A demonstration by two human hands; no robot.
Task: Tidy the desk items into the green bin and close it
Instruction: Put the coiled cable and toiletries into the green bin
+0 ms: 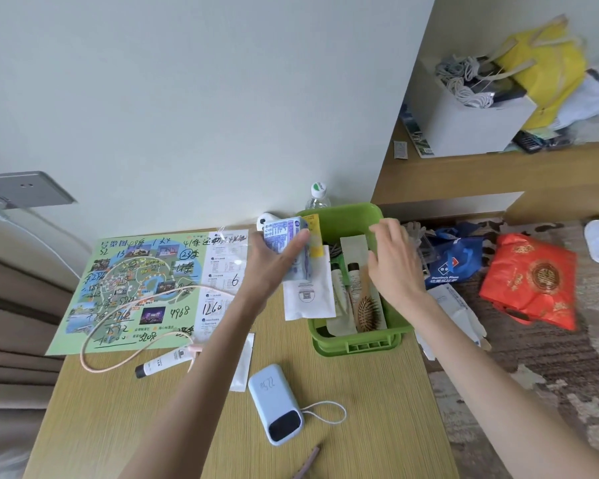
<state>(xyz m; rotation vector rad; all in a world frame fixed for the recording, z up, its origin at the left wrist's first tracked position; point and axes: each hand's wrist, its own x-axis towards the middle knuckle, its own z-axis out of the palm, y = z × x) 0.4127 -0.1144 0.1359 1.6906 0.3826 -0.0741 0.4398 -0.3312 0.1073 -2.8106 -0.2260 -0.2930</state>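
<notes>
Over the left rim of the green bin (357, 345), which stands at the far right of the desk (360, 426), the left hand (270, 266) grips a purple-and-white pack (286, 236), thumb laid across its face. The step in hand looks to be dropping that pack in. To do it well, carry it further right of that rim, past the white sachet (308, 295) that overhangs the bin's left wall, and lay it flat on the low items so the bin can close. The right hand (395, 267) hovers open, fingers loosely spread, above the bin's right half. From there it could push the tubes (353, 274) and the wooden hairbrush (369, 311) aside to make room.

Left of the bin lies the map (135, 288), the largest thing left out; it will likely need folding. In front of the bin lies the blue power bank (274, 406). Front-left of the bin lie the pink cable (94, 344) and a small white tube (163, 361). All four lie apart from both hands. Whether the held pack touches the sachet I cannot tell.
</notes>
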